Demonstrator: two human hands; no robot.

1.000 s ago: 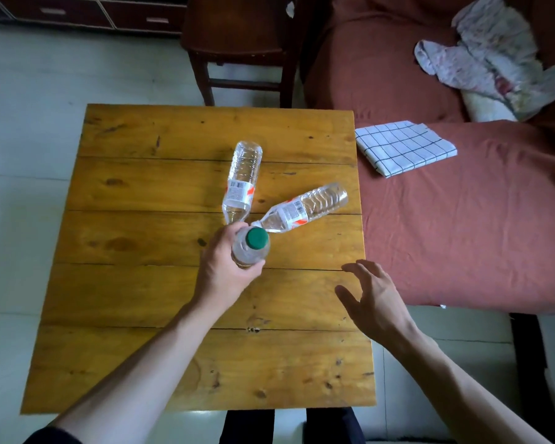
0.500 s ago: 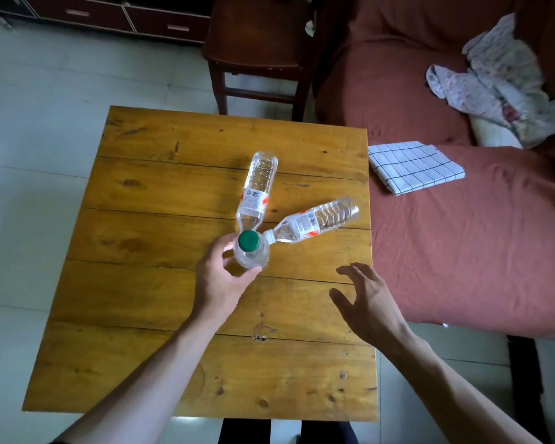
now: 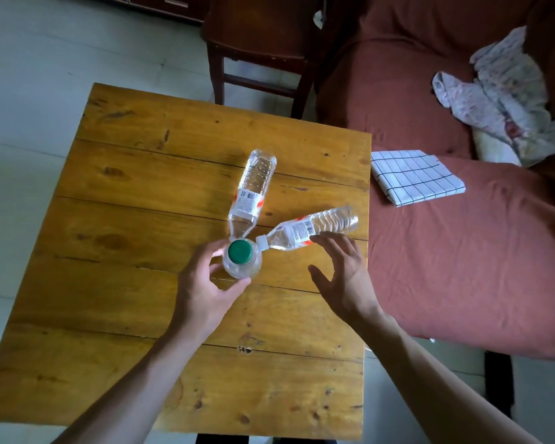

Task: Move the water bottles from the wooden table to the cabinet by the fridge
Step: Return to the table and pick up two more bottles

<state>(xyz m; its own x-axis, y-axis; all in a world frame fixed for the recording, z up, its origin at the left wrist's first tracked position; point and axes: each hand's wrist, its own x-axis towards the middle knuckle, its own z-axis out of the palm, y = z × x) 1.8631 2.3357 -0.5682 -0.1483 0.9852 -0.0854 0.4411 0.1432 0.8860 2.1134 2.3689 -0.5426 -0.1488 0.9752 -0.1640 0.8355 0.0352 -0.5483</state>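
Left hand (image 3: pixel 202 291): wrapped around upright green-capped bottle (image 3: pixel 241 258) at frame centre, seemingly to lift it. Right hand (image 3: pixel 343 277): spread, empty, nearing right lying bottle (image 3: pixel 308 229). Upper lying bottle (image 3: pixel 252 190): untouched. All sit on table (image 3: pixel 141 187); cabinet unseen.

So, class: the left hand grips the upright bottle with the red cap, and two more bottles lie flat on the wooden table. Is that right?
Not quite. The head view shows the cap is green, not red. The rest holds: the left hand grips the upright bottle, and two more bottles lie flat on the wooden table.
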